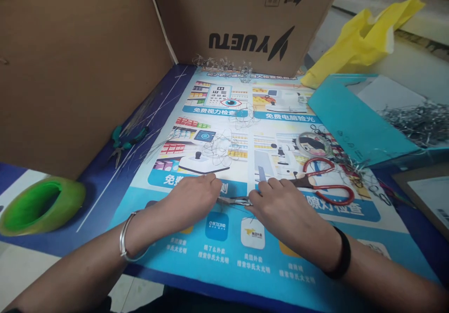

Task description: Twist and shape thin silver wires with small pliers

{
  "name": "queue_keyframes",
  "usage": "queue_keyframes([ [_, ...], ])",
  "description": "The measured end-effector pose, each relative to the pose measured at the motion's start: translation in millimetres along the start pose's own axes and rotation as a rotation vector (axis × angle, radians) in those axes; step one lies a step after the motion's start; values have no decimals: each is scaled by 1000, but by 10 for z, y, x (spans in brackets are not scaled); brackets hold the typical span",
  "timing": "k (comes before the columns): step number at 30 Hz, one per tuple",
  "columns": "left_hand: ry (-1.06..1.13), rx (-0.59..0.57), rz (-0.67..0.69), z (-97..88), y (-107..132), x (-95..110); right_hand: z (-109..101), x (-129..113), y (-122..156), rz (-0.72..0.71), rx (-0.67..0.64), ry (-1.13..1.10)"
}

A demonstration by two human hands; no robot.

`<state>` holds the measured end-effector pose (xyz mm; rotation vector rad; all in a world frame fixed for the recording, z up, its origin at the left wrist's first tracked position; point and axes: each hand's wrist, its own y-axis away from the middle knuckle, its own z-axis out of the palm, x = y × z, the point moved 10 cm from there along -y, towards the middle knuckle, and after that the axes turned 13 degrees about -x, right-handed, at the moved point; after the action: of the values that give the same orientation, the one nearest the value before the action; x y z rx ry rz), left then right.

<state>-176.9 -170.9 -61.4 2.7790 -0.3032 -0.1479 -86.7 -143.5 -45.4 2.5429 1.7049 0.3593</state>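
Observation:
My right hand (282, 210) is wrapped round a pair of pliers (242, 200), its metal jaws pointing left; the handles are hidden in the palm. Facing it, my left hand (192, 196) is closed in a pinch at the jaw tips, on what looks like a thin wire, mostly hidden by the fingers. Just beyond the hands lie loose loops of thin wire (224, 148) on the printed poster. Red-handled scissors (335, 186) rest right beside my right hand, with their blades partly behind it.
Teal-handled pliers (129, 140) and straight wires lie at left, near a tape roll (75, 205). Cardboard walls (242, 4) stand behind and left. A teal box (365, 126) with tangled wire, a round clear container (313, 144) and a yellow bag (365, 41) are at right.

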Motion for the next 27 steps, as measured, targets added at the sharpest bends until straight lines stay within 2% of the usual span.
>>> queue_keyframes([
  [5, 78, -34, -31, -1, -3, -68, -20, -25, 4, -21, 16, -8],
  [10, 74, -67, -6, 19, 5, -39, -38, -12, 3, -6, 31, -19],
  [19, 105, -48, -66, -53, 26, -163, -35, -8, -5, -18, 10, -39],
  [27, 115, -54, -18, -50, 23, -71, -28, -20, -5, -20, 15, -31],
])
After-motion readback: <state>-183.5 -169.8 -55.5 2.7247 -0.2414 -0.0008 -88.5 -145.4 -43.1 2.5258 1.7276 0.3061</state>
